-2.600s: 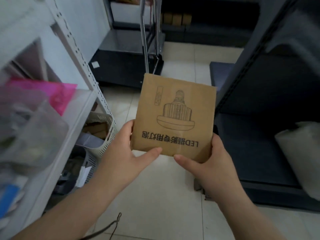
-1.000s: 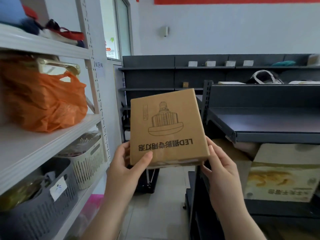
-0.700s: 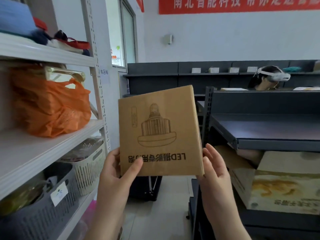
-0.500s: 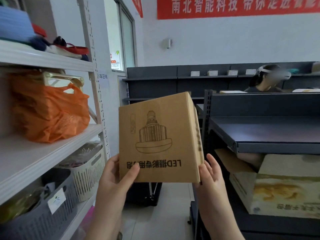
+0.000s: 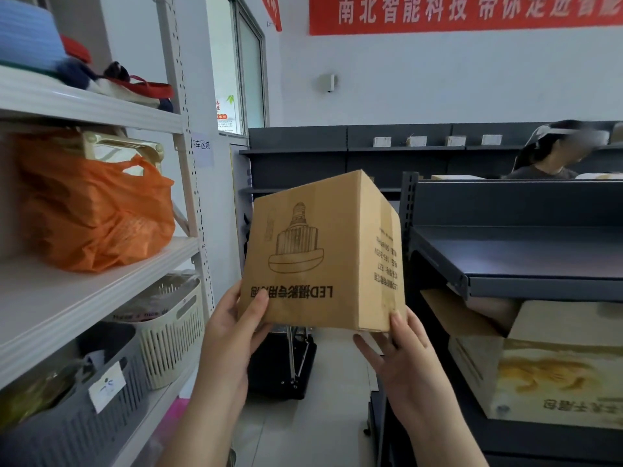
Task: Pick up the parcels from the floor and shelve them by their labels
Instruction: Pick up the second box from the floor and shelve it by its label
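A brown cardboard box (image 5: 313, 251) with a lamp drawing and upside-down "LED" print is held up at chest height in the aisle between two shelving units. My left hand (image 5: 232, 335) grips its lower left corner, thumb on the printed face. My right hand (image 5: 397, 355) supports its lower right corner from below. The box is turned so that two faces show, the right one carrying small printed text. No shipping label is visible on it.
White shelving (image 5: 101, 284) on the left holds an orange bag (image 5: 94, 210) and baskets (image 5: 168, 325). Dark shelving (image 5: 519, 261) on the right has a bare middle shelf above a large carton (image 5: 553, 375). A person (image 5: 553, 156) sits behind it. A trolley (image 5: 286, 365) stands ahead.
The box was lifted from low over the floor to chest height as the view rose. It has since rotated, showing its right side face, and my right hand shifted under the corner.
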A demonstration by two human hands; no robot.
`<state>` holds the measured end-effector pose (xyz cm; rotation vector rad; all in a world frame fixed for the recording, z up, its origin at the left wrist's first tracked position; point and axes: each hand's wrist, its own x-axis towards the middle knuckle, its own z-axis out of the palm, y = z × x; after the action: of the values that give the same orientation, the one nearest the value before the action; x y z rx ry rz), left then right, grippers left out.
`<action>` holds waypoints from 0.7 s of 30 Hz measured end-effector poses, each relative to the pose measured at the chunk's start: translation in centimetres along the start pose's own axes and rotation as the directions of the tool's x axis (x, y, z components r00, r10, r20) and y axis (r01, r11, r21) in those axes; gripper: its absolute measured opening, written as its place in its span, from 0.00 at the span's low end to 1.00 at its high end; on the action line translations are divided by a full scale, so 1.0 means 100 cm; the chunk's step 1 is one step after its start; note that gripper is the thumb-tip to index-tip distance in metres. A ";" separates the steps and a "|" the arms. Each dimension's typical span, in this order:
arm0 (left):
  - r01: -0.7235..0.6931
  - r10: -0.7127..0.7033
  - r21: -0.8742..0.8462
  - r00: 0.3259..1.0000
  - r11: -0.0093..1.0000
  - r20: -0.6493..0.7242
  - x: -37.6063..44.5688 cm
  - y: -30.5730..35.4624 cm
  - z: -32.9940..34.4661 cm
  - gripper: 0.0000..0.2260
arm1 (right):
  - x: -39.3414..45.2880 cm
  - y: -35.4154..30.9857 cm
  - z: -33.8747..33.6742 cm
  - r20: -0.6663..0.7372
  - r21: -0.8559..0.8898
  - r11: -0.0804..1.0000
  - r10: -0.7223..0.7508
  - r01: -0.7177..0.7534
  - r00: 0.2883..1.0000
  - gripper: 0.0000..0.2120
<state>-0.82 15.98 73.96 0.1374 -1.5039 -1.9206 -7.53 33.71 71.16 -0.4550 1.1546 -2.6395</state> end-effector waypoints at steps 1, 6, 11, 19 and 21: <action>0.006 -0.006 0.008 1.000 1.000 -0.008 0.000 -0.002 0.001 0.19 | 0.001 0.001 0.000 0.021 0.008 1.000 0.008 -0.008 1.000 0.43; -0.022 0.025 0.046 0.998 0.999 -0.063 0.001 -0.004 0.009 0.20 | 0.005 0.007 -0.002 -0.016 0.061 0.998 -0.008 0.009 1.000 0.47; -0.173 0.180 0.322 0.984 0.931 0.008 0.004 -0.009 0.010 0.14 | 0.007 0.007 -0.004 -0.059 0.060 0.996 -0.067 0.070 0.996 0.45; -0.187 0.126 0.428 0.978 0.884 0.168 0.005 -0.007 0.026 0.16 | 0.012 0.001 -0.007 -0.063 -0.072 0.987 -0.152 0.147 0.986 0.43; -0.142 0.069 0.394 0.979 0.908 0.194 0.006 -0.006 0.027 0.19 | 0.012 -0.002 -0.008 -0.067 -0.100 0.978 -0.192 0.185 0.979 0.42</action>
<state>-2.86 17.89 74.53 0.0678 -1.9772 -1.5442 -8.92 33.93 71.02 -0.5082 1.3237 -2.7950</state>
